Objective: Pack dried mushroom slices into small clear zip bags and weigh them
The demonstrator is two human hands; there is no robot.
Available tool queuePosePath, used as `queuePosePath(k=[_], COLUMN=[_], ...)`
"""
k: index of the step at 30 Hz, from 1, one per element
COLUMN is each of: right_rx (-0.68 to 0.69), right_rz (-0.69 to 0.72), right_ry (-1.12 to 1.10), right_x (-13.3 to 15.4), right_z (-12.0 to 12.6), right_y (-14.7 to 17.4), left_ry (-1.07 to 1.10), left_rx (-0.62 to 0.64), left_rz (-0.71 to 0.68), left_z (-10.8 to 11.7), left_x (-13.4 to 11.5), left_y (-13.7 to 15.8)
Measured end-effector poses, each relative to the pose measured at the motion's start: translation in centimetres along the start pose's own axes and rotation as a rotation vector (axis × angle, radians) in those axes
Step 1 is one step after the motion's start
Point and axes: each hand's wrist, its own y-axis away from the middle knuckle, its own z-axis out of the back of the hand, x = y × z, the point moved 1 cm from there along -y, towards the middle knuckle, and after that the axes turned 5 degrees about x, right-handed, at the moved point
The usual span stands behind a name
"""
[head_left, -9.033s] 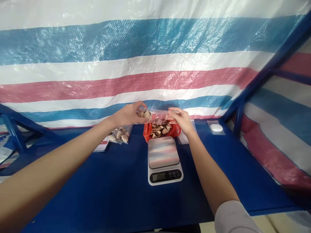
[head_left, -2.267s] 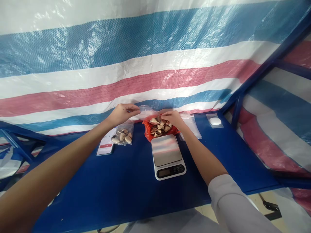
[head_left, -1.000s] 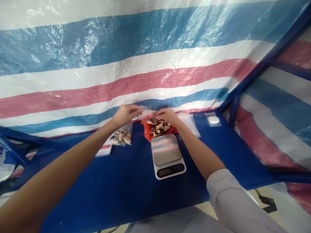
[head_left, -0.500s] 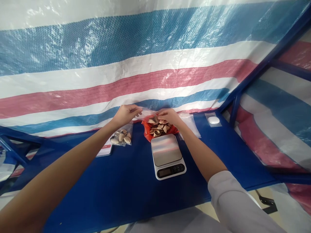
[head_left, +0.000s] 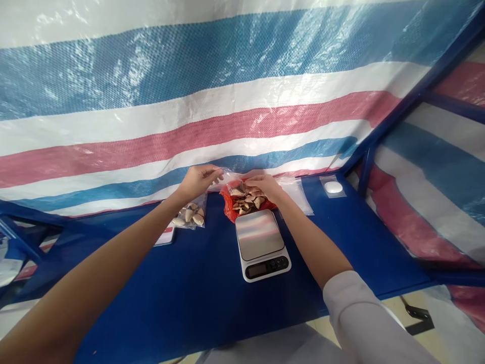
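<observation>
My left hand (head_left: 201, 180) pinches one edge of a clear plastic bag (head_left: 227, 175) above the back of the table. Opposite it, my right hand (head_left: 266, 186) has its fingers closed at the bag's other side; the exact grip is partly hidden. Below both hands lies an open red plastic bag (head_left: 229, 206) full of dried brownish slices (head_left: 250, 203). A white kitchen scale (head_left: 261, 242) with a bare steel plate stands just in front of it, its display dark. Beside my left wrist rests a clear bag of pale, rounded pieces (head_left: 192, 215).
On the blue table (head_left: 182, 293) a white-and-red flat card or phone (head_left: 165, 236) sits partly under my left forearm. Flat clear bags (head_left: 299, 194) lie right of the red bag. Farther right is a white oval object (head_left: 333, 187) in a small bag. Striped sheeting (head_left: 212, 121) hangs behind.
Both hands stay almost in place, the clear bag still between them. My left hand has shifted very slightly right and down; my right has moved slightly lower. The scale and bags on the table look unchanged.
</observation>
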Motion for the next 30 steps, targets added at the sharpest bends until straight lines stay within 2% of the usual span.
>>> queuePosePath(k=[4, 7, 13, 17, 23, 30], right_rx=[-0.043, -0.052, 0.056, 0.065, -0.057, -0.103], right_rz=[-0.040, 0.009, 0.109, 0.181, 0.127, 0.064], right_ry=[-0.028, -0.012, 0.101, 0.182, 0.172, 0.085], right_x=[-0.1, -0.1, -0.4, -0.7, -0.9, -0.7], right_z=[0.3, 0.3, 0.1, -0.2, 0.0, 0.4], right_y=[0.1, 0.2, -0.1, -0.6, -0.2, 0.5], left_ry=[0.010, 0.012, 0.016, 0.040, 0.041, 0.101], left_rx=[0.013, 0.009, 0.034, 0.029, 0.003, -0.011], left_rz=[0.032, 0.064, 0.080, 0.105, 0.108, 0.075], left_z=[0.1, 0.0, -0.3, -0.3, 0.2, 0.4], left_x=[0.6, 0.6, -0.1, -0.7, -0.7, -1.0], left_y=[0.0, -0.1, -0.3, -0.3, -0.1, 0.1])
